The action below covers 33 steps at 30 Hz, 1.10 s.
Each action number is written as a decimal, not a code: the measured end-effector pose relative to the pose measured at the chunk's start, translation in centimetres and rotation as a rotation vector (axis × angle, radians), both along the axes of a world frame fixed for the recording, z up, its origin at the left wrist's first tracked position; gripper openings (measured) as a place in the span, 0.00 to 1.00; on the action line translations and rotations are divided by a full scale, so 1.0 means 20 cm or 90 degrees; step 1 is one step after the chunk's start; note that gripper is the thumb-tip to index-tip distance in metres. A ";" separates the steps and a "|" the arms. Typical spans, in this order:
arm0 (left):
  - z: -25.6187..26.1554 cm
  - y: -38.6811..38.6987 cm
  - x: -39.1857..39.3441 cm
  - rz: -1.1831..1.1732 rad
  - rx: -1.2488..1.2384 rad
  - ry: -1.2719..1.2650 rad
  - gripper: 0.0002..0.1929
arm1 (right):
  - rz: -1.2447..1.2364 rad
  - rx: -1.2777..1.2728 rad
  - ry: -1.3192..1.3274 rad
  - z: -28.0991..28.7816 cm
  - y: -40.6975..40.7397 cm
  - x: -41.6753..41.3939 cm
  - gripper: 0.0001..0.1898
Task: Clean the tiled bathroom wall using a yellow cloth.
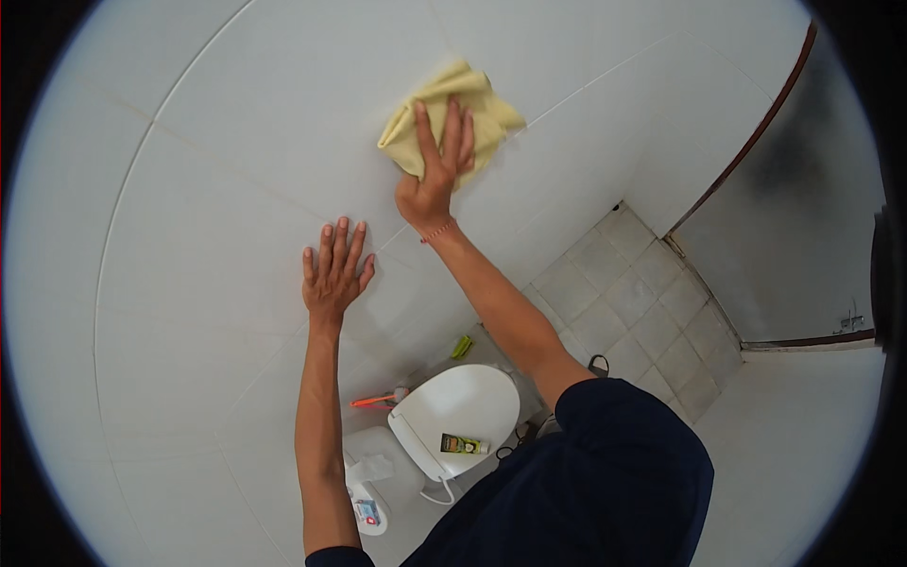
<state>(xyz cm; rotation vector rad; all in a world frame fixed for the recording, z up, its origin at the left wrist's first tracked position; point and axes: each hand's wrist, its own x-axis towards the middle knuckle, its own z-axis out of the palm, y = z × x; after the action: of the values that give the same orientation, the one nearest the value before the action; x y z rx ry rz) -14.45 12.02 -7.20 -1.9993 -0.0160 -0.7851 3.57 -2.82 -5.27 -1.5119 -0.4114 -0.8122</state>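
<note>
Under the spread fingers of my right hand (439, 156) a folded yellow cloth (489, 106) is pressed against the white tiled wall (255, 135). Its far corner trails out to the right, across a joint line of the wall. A thin red-and-white cord circles that wrist. Lower and to the left, my left hand (334, 273) rests on the same wall with its fingers apart. It holds nothing. Part of the cloth is hidden by my right hand.
Below my arms stands a toilet with its white lid (468, 404) down and a green tube (462, 444) on it. Orange-handled brush (375, 400), green packet (463, 346) lie beside it. A small box (367, 512) sits on the cistern. Right of the tiled floor (631, 298) is a door (801, 212).
</note>
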 end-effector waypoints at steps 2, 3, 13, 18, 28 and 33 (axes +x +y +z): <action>0.00 -0.01 0.02 -0.006 -0.002 -0.002 0.31 | 0.005 -0.047 -0.092 -0.02 -0.03 0.06 0.45; 0.00 -0.02 0.02 -0.006 0.002 -0.007 0.31 | 0.006 -0.047 -0.089 -0.11 -0.06 0.07 0.45; -0.03 -0.07 0.10 -0.041 0.002 -0.031 0.31 | 0.004 0.113 0.235 -1.02 -0.29 0.24 0.36; 0.00 -0.01 -0.02 -0.006 -0.001 -0.009 0.31 | 0.020 0.020 0.010 0.12 -0.03 0.12 0.34; -0.04 0.01 0.04 -0.031 0.003 -0.034 0.30 | -0.066 -0.104 0.112 -0.85 -0.31 0.40 0.29; -0.06 0.03 0.01 -0.036 0.015 -0.023 0.32 | 0.105 0.322 0.546 -0.93 -0.35 0.35 0.28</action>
<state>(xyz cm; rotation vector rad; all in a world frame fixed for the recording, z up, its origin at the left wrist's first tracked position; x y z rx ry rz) -14.28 12.72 -8.32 -1.9702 0.0281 -0.8534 10.62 -9.76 -23.87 -1.1872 0.2935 -0.0696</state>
